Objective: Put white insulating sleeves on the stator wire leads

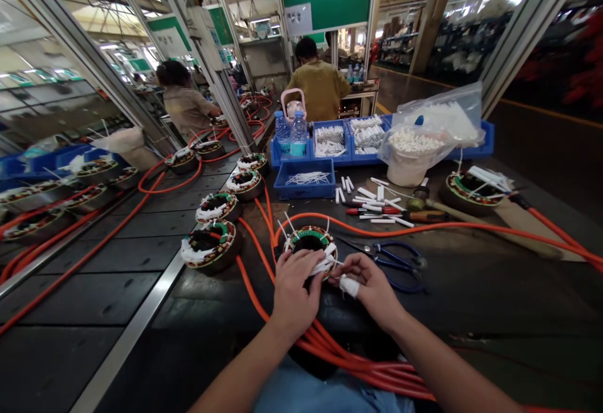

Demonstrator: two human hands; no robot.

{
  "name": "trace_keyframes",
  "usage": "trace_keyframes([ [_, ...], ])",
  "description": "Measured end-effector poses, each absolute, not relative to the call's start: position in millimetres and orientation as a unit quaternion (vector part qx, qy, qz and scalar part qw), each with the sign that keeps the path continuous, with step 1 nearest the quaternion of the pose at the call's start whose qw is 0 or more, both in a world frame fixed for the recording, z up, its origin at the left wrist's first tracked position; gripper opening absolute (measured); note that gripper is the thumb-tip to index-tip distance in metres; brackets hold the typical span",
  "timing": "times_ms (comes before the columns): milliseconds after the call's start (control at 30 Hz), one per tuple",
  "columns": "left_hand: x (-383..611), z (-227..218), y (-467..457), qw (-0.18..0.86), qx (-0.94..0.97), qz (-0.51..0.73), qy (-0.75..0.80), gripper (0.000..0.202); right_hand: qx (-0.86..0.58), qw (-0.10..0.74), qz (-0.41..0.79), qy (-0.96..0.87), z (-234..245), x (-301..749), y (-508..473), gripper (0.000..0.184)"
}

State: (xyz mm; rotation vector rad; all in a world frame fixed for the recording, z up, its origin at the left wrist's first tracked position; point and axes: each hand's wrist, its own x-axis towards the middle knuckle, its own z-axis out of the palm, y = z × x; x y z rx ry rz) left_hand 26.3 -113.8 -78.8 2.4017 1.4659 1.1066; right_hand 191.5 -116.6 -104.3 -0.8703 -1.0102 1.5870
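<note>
A motor stator (313, 237), ring-shaped with green insulation and copper windings, lies on the dark bench in front of me. My left hand (296, 290) curls over its near left side, the fingertips pressing on white sleeves (324, 263) bundled at the ring. To the right of the ring, my right hand (367, 284) pinches a thin white cable tie (337, 262) that runs to those sleeves. White tape (349, 286) wraps a digit of that hand. Thin white tie tails stick up from the stator's far left. My fingers hide part of the near rim.
Blue-handled pliers (400, 259) and cutters lie right of the stator. Loose white sleeves (377, 196) lie beyond, near a blue tray (304, 179) of ties. Several finished-looking stators (211, 246) stand left. Orange cables (377, 232) cross the bench. Two people sit farther off.
</note>
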Motion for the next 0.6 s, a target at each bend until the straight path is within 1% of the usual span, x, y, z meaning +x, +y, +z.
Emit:
trace_keyframes([
  [267,19.4,-79.2,-110.3,0.009,0.834,0.356,0.422,0.032,-0.34,0.523,0.671,-0.401,-110.1,193.9,-120.4,0.036],
  [600,18.7,-80.1,-107.7,0.0,0.843,0.359,0.401,0.032,-0.344,0.522,0.674,-0.393,-110.9,191.3,-119.8,0.034],
])
